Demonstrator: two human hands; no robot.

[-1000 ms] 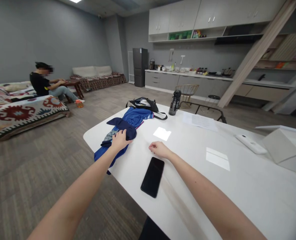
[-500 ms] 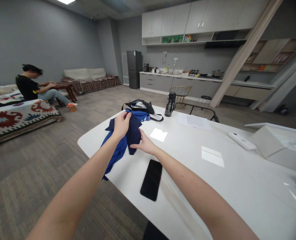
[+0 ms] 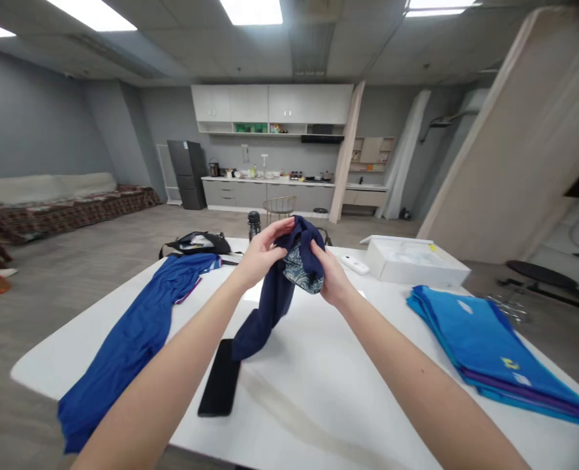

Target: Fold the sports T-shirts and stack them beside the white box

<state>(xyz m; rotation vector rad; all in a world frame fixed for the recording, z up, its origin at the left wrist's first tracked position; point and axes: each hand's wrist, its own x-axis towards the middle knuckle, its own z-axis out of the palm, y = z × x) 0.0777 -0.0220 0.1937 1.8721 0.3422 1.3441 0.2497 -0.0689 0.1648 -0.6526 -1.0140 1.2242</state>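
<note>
Beyond my white table (image 3: 318,418), a long kitchen counter (image 3: 264,183) runs across the far wall, with a dark fridge (image 3: 186,175) at its left end and a patterned sofa (image 3: 59,209) along the left side of the room. On the tabletop, a white box (image 3: 411,261) and a stack of folded blue shirts (image 3: 485,346) sit to my right, while a long blue garment (image 3: 132,333) stretches out to my left, and a black bag (image 3: 196,245) lies past it. A water bottle (image 3: 254,225) stands behind my hands, and a white remote (image 3: 354,264) lies near the box. I hold a navy garment (image 3: 279,300) up above the table, my left hand (image 3: 262,251) and right hand (image 3: 331,274) close together and gripping its top from either side, with patterned lining (image 3: 301,271) showing between them. Its long axis hangs down and toward my left, its lower end just above a black phone (image 3: 219,377), though I can't tell if they touch.
</note>
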